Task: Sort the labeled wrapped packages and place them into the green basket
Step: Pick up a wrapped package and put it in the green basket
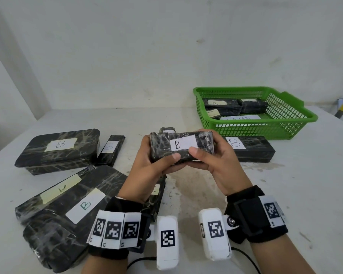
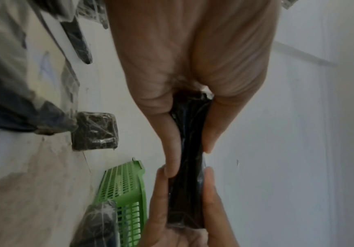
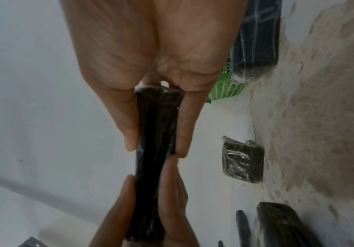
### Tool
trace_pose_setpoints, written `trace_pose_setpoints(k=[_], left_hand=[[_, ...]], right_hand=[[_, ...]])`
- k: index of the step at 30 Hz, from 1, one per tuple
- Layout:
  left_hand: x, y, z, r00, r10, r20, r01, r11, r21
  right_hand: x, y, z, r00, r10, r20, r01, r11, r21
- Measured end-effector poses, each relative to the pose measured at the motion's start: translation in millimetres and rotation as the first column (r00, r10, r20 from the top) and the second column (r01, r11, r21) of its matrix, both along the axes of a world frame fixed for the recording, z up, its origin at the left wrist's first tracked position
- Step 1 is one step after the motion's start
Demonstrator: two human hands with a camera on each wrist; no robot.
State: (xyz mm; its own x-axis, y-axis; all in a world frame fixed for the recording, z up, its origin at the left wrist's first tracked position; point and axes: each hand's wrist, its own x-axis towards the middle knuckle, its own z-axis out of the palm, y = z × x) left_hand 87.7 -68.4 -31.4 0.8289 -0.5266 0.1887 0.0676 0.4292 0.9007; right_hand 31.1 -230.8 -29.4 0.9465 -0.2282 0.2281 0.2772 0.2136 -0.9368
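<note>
A dark wrapped package (image 1: 181,146) with a white label marked B is held above the table, label up, between both hands. My left hand (image 1: 156,161) grips its left end, thumb on the near edge. My right hand (image 1: 210,155) grips its right end, thumb by the label. In the left wrist view the package (image 2: 189,133) runs edge-on between my thumb and fingers; the right wrist view shows the package (image 3: 158,127) the same way. The green basket (image 1: 289,123) stands at the back right with several wrapped packages (image 1: 222,106) inside.
More B-labeled packages lie on the table: a large one (image 1: 57,150) at left, a slim one (image 1: 109,150) beside it, stacked ones (image 1: 67,204) at front left, a long one (image 1: 251,148) before the basket, a small one (image 1: 167,129) behind my hands.
</note>
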Motion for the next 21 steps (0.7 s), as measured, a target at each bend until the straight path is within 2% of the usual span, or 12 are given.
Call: trace_pose_setpoints(k=[8,17,21], left_hand=[[1.5,-0.2,1.4,0.999,0.009,-0.044,-0.013,0.996,-0.083],[0.0,-0.6,3.3,1.0,0.005,-0.026,-0.008,0.989,-0.147],[0.7,-0.7,3.9,0.999,-0.006,-0.032,0.001,0.987,-0.158]], right_hand=[[1.7,-2.2,1.2,0.994,0.106,-0.009,-0.105,0.991,0.084],[1.3,-4.1,5.3,0.997,0.074,-0.029,-0.068,0.983,0.169],[0.9,-6.1,3.6,0.998,0.057,-0.029,-0.052,0.99,0.134]])
